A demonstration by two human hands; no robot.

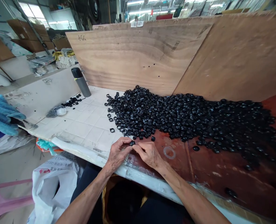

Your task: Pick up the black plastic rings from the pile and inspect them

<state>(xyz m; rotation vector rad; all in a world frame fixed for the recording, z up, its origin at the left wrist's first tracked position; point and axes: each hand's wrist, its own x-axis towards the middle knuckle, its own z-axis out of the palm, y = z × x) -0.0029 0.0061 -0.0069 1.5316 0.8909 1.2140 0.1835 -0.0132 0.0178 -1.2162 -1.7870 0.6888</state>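
My left hand (pixel 118 151) and my right hand (pixel 148 152) meet close to the front edge of the table. Between their fingertips is a small black ring-shaped part (pixel 132 143), pinched from both sides. The fingers cover some of it, so its full shape is hidden. Just beyond the hands spreads a long heap of similar black rings (pixel 152 112), running from the table's middle to the far right. A few loose ones lie at its edges, such as a single ring (pixel 112 130) on the white surface and a black piece (pixel 153 138) beside my right hand.
A wooden board (pixel 138 59) stands upright behind the heap. On the left are a grey bottle (pixel 82 84), a small clear bag (pixel 56 111) and scattered black bits (pixel 72 102). Below the table edge are a white sack (pixel 49 180) and a dark-filled container (pixel 104 199).
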